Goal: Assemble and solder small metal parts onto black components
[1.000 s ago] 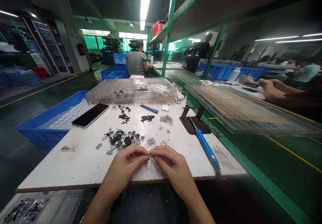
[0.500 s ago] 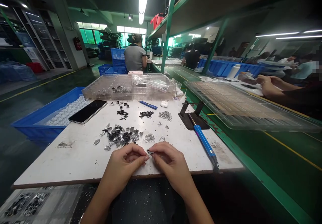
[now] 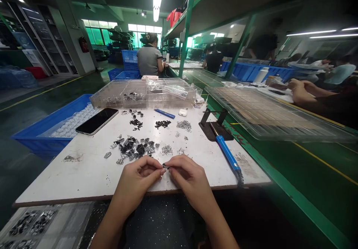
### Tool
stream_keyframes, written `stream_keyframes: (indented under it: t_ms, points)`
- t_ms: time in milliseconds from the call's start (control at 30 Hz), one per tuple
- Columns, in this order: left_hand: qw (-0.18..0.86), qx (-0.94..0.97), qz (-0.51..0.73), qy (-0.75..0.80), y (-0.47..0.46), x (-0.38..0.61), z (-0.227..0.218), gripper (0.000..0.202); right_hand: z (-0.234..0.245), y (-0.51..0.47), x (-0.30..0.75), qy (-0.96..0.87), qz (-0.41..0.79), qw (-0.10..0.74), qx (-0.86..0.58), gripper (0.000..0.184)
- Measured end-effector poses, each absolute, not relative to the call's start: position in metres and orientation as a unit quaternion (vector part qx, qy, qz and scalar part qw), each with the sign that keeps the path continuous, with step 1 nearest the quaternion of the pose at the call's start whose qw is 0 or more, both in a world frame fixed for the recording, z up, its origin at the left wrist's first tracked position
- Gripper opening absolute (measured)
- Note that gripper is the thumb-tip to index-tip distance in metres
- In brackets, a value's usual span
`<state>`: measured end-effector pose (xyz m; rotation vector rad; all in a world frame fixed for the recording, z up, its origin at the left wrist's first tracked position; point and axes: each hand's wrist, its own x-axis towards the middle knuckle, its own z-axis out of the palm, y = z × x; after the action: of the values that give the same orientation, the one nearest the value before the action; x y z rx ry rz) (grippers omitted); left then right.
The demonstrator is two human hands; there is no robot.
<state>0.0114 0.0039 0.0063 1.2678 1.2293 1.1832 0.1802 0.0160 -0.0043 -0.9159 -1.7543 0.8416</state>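
Note:
Over the front edge of the white table, my right hand (image 3: 191,176) pinches a small black and metal part (image 3: 166,167) between thumb and forefinger. My left hand (image 3: 140,178) is closed in a pinch, its fingertips up against the left end of that part. Whatever lies between the left fingertips is too small to make out. Just beyond my hands is a heap of black and silver metal pieces (image 3: 135,147). Small piles of metal bits (image 3: 167,150), black parts (image 3: 162,124) and silver pins (image 3: 184,125) lie farther back.
A blue soldering iron (image 3: 228,154) leans on its black stand (image 3: 205,131) at the right. Left stand a phone (image 3: 97,121) and a blue crate (image 3: 36,133) of white parts. Behind are a clear divided box (image 3: 117,101), a blue tool (image 3: 164,113) and a white case (image 3: 182,112). Co-workers sit beyond.
My left fingertips have come slightly closer to the small part, which shows a little more metal now. The view has shifted slightly. A standing person now shows at the back right.

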Motion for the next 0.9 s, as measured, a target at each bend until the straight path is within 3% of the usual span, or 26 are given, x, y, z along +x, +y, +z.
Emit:
stream_keyframes:
  t_ms: [900]
  points:
    - [0.491, 0.514, 0.482, 0.512, 0.0024, 0.0114, 0.0074, 0.015, 0.0006, 0.0122, 0.1825, -0.744, 0.340, 0.444, -0.365, 0.018]
